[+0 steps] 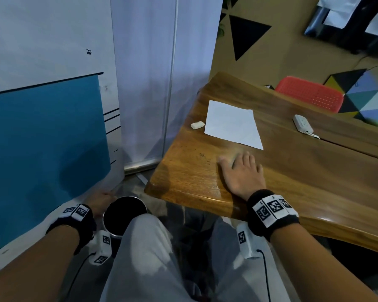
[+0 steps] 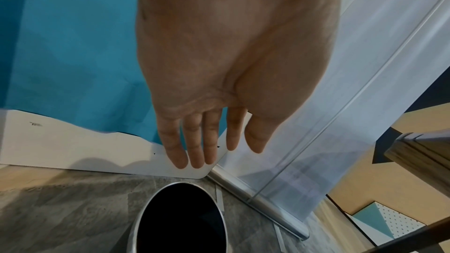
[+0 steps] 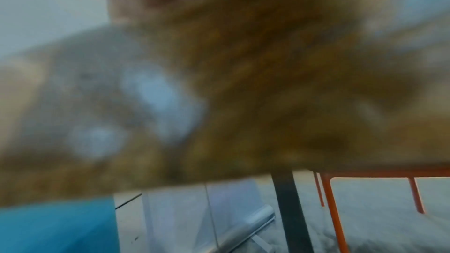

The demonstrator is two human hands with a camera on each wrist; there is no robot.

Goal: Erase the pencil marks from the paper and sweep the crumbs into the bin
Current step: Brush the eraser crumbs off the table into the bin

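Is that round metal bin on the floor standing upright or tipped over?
Upright. The bin stands on the floor with its round mouth facing up, beside the left hand. Its inside looks black; contents cannot be told.

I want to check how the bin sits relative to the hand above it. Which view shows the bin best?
The left wrist view: the bin shows its round open mouth with the left hand open above it. The head view shows the bin too, partly behind a knee. The right wrist view is blurred and shows no bin.
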